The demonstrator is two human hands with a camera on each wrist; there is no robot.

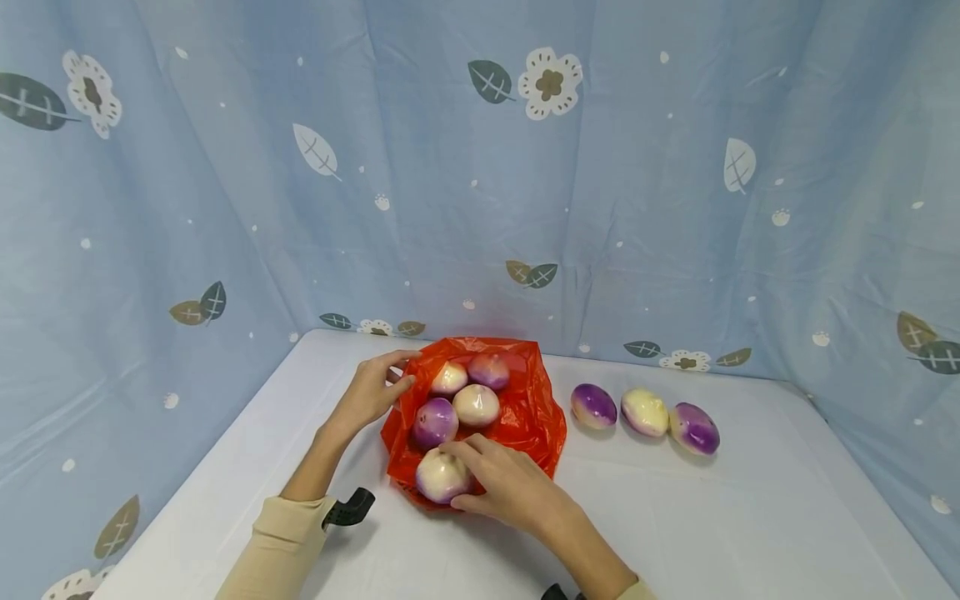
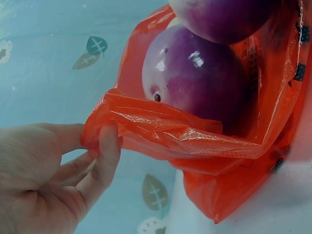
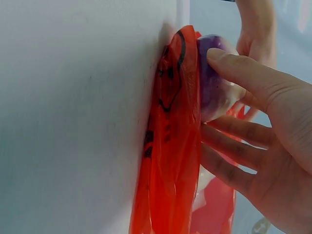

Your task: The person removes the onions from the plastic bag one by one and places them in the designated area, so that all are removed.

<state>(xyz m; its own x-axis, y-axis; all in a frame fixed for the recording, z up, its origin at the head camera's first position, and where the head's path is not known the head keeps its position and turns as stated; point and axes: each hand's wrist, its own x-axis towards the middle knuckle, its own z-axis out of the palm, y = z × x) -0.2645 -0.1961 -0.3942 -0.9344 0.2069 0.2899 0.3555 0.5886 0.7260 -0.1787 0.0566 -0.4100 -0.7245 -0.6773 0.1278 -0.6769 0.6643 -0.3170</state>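
Observation:
A red plastic bag (image 1: 517, 417) lies spread with its mouth facing up, and several glossy purple-and-white turnips sit in it. My left hand (image 1: 372, 392) pinches the bag's left edge between thumb and fingers; the left wrist view shows the hand (image 2: 58, 170) on the folded film, beside a purple turnip (image 2: 195, 73). At the bag's near edge, my right hand (image 1: 517, 487) grips a pale turnip (image 1: 441, 477) with thumb and fingers. In the right wrist view this turnip (image 3: 212, 83) shows a purple side against the bag's rim.
Three more turnips stand in a row to the right of the bag: a purple one (image 1: 594, 406), a pale yellow one (image 1: 645, 412) and another purple one (image 1: 694, 428). The white table (image 1: 675, 533) ends at a blue patterned curtain (image 1: 450, 167) behind and at the sides.

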